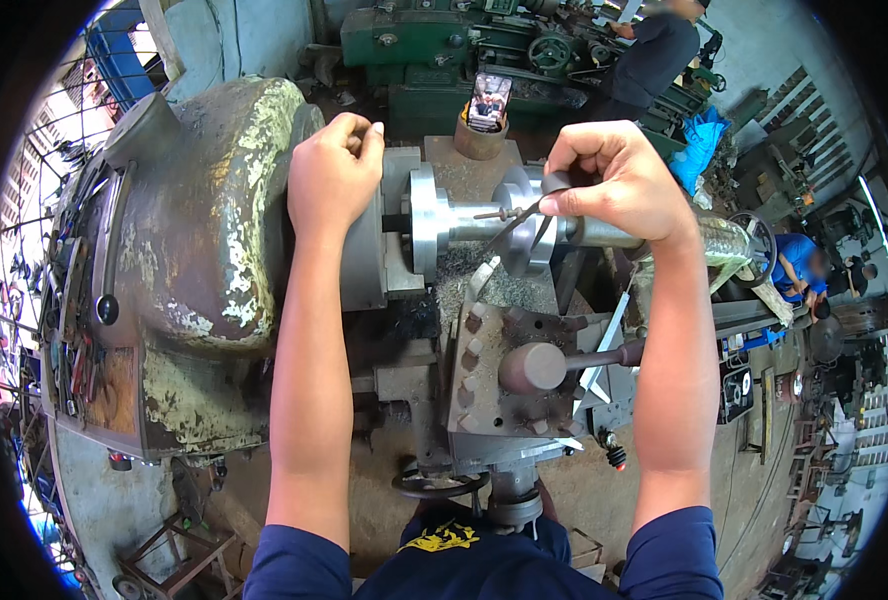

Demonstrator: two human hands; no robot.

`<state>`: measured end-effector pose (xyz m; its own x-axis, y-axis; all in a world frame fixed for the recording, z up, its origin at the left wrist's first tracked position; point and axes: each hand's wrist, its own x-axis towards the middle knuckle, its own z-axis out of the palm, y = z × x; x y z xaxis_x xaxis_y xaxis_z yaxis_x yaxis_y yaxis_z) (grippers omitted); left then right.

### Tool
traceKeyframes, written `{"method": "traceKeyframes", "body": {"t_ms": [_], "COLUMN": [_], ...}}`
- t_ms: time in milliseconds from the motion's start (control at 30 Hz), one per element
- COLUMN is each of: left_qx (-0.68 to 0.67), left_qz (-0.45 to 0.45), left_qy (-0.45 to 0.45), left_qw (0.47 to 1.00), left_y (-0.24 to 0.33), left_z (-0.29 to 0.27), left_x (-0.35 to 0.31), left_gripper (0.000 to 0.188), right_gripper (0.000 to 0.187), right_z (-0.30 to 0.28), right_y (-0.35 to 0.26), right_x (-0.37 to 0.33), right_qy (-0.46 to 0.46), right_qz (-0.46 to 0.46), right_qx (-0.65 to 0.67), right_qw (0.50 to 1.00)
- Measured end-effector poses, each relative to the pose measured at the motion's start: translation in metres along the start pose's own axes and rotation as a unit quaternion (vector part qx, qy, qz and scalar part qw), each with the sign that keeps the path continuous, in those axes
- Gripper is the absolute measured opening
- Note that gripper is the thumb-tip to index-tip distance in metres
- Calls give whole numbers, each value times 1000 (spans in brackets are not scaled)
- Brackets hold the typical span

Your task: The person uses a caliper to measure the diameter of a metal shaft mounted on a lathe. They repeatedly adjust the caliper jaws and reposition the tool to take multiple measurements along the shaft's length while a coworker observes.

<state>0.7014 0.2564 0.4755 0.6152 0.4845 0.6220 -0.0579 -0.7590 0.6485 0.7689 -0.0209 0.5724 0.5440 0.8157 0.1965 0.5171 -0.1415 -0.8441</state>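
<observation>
My right hand (619, 185) pinches a spring caliper (517, 218) with a threaded adjusting screw. Its thin legs lie close against the bright turned metal workpiece (474, 220); I cannot tell whether they touch it. The workpiece has wide flanges and a narrower middle, and is mounted in the lathe chuck (401, 265). Over the chuck's left side is my left hand (336, 175), its fingers curled closed; what they hold, if anything, is hidden. Below the workpiece, a cutting tool (483, 276) sticks out from the square tool post (524, 375).
The worn headstock (199, 220) fills the left, with a lever (109, 300) on it. A phone (489, 100) stands in a round holder behind the workpiece. Toward the right is the tailstock handwheel (759, 245). Other people (654, 60) work at the far right, near green machines (414, 45).
</observation>
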Motion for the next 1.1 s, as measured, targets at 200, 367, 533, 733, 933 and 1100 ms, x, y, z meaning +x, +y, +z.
{"method": "traceKeyframes", "body": {"t_ms": [200,367,533,733,933,1100], "left_qx": [-16,-16,-2,-5,-2,-7], "left_qz": [8,-4,2,3,2,-6], "left_qy": [-1,-11,-5,4,-2,-8], "left_qw": [1000,1000,1000,1000,1000,1000], "left_y": [5,7,4,-1,1,4], "left_z": [-2,-2,0,3,3,2], "left_x": [0,1,0,1,0,1], "left_gripper": [18,17,19,21,20,19], "right_gripper": [23,22,21,19,19,28], "right_z": [-1,5,11,5,-2,7], "right_y": [-2,7,20,30,33,34], "right_x": [0,6,11,15,14,16], "right_qy": [-5,58,110,115,119,121], "right_qz": [-21,-31,-21,-26,-29,-26], "right_qx": [-6,-44,-64,-57,-72,-118], "right_qw": [1000,997,992,991,990,985]}}
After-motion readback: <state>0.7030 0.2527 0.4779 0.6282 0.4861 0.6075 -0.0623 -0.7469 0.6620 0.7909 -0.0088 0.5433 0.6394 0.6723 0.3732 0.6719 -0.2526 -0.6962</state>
